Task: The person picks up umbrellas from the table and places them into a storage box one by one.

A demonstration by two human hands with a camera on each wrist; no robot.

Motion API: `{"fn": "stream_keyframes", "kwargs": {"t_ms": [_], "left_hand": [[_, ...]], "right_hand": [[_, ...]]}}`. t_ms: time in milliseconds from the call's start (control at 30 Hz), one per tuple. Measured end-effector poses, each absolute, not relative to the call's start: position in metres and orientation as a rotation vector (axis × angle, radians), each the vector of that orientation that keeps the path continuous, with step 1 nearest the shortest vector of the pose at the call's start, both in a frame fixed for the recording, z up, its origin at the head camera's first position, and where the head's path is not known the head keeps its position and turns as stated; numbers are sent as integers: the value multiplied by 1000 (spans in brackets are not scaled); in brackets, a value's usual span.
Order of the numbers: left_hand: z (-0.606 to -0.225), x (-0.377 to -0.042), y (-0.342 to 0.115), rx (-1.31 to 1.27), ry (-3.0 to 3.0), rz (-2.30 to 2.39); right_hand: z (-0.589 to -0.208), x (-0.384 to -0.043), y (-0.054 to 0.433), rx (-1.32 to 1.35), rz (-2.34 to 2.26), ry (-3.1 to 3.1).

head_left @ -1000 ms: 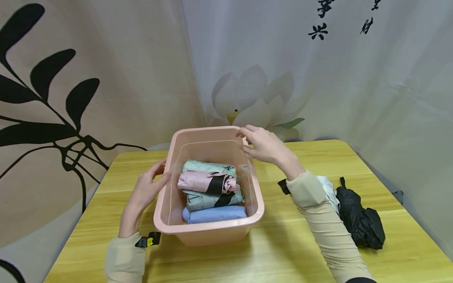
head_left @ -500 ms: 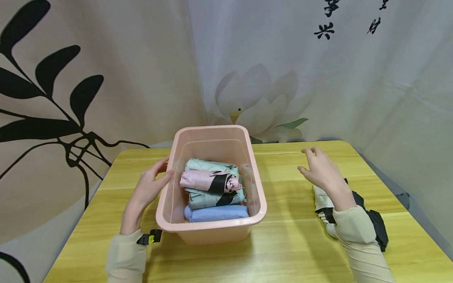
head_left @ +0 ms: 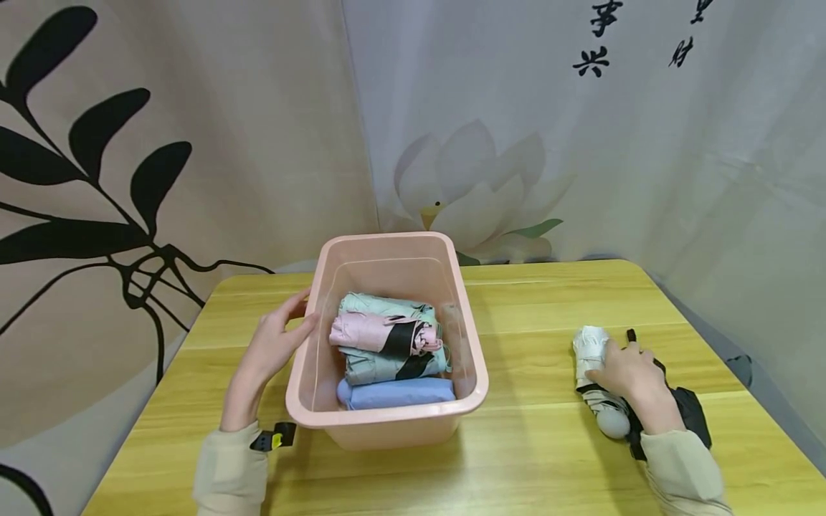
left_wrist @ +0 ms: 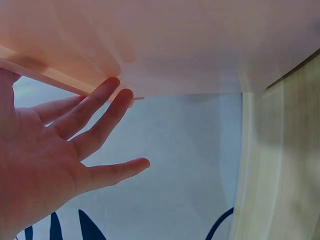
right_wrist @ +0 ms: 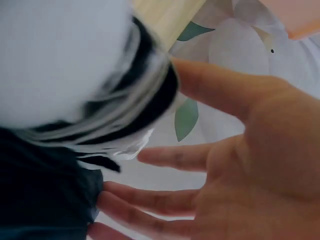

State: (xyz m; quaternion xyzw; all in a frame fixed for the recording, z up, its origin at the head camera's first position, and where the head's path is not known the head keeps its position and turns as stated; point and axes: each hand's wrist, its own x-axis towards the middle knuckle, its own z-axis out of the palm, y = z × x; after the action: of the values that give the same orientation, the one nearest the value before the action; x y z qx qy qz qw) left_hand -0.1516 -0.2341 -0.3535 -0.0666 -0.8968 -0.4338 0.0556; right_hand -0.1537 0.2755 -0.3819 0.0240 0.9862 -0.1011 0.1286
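Note:
A pink plastic bin (head_left: 387,423) stands on the table, holding several folded umbrellas: a pink one (head_left: 358,330) on mint-green ones (head_left: 371,367), and a blue one (head_left: 400,393) in front. My left hand (head_left: 271,351) touches the bin's left rim, fingers extended in the left wrist view. At the right, my right hand (head_left: 627,376) is over a white folded umbrella (head_left: 590,344) with a round handle end and a black folded umbrella (head_left: 692,416) beside it. In the right wrist view the thumb meets the white umbrella (right_wrist: 55,60); the fairly straight fingers reach the black one (right_wrist: 40,185).
The yellow wood-grain table (head_left: 523,430) extends between the bin and the two loose umbrellas. Behind its far edge hangs a printed curtain (head_left: 490,86) with a flower, leaves and black characters.
My right hand has left the bin's right rim, swung right and come down onto the white and black umbrellas. The left hand has stayed at the bin's left rim.

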Motion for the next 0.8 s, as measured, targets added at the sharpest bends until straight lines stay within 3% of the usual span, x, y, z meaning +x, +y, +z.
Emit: {"fn": "stream_keyframes", "kwargs": {"t_ms": [333,800], "left_hand": [[-356,-152,-235,-195,-2727,-1327],[-357,-153,-235,-196,-2730,-1314]], "right_hand": [[-403,-152,259,59,-194,2970],[-409,-161,254,118,-399,2915]]}}
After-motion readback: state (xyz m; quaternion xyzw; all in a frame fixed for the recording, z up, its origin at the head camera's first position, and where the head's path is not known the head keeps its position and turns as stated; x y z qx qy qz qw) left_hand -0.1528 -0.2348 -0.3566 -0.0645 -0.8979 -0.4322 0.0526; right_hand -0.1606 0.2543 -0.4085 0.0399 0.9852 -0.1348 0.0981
